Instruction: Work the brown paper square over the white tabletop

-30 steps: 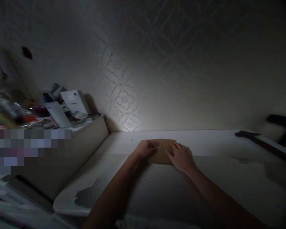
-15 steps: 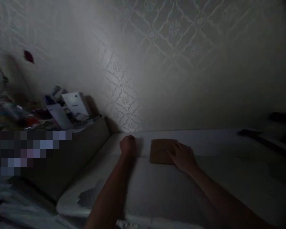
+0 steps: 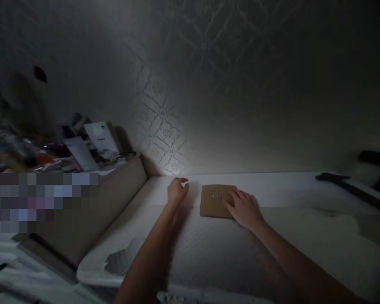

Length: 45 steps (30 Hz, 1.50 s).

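Observation:
A small brown cardboard piece [image 3: 213, 202] with small pale marks on its top lies flat on a white table [image 3: 272, 185] close to the wall. My right hand [image 3: 245, 207] rests flat on the card's right part, fingers spread. My left hand [image 3: 177, 191] sits on the table just left of the card, apart from it, fingers curled; whether it pinches anything is too dark to tell.
A patterned wall [image 3: 164, 131] rises right behind the table. At the left stands a lower cabinet [image 3: 114, 190] piled with boxes and clutter [image 3: 91, 141]. A dark long object [image 3: 351, 185] lies at the table's far right. The room is dim.
My left hand left the card's left edge, moved left to the bare table, then drifted slightly back toward the card. My right hand stayed on the card.

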### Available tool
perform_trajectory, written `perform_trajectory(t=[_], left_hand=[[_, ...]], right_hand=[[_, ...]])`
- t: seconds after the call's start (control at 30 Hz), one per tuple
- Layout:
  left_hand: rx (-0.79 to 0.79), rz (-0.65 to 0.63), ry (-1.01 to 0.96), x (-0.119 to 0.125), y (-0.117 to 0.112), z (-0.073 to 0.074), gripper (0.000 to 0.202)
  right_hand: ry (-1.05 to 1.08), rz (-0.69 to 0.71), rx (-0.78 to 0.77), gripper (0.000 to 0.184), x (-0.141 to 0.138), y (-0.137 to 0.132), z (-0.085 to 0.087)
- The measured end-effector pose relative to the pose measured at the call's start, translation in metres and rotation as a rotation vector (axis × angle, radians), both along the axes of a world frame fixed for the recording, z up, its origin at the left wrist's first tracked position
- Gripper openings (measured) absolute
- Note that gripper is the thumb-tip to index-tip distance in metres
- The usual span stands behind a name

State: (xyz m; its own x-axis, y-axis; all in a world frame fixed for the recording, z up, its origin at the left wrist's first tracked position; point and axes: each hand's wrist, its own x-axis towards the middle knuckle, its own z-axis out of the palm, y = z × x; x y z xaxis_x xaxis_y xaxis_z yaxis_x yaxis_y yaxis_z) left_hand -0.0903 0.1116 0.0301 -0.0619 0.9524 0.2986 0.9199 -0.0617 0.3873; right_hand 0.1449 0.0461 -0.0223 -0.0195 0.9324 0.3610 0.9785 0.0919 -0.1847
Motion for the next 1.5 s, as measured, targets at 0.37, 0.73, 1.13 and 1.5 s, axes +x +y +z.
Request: perform_trajectory(t=[0.37,0.73,1.13,1.5], left_hand=[[-0.131,-0.552,0.054,0.049,-0.017,-0.009,0.023],[-0.124,-0.352,-0.128,0.048,-0.013,-0.005,0.022],[-0.039,0.386,-0.002,-0.036,0.001,-0.003,0.028],[-0.074,0.33,0.04,-0.029,0.0,-0.002,0.026]], right_hand=[[-0.007,0.003,0.023,0.048,0.001,0.0,0.0],[-0.003,-0.001,-0.01,0.05,0.001,0.0,0.001],[0.007,0.01,-0.002,0.049,0.002,0.001,-0.002],[0.008,0.006,-0.023,0.05,0.002,0.001,0.0]])
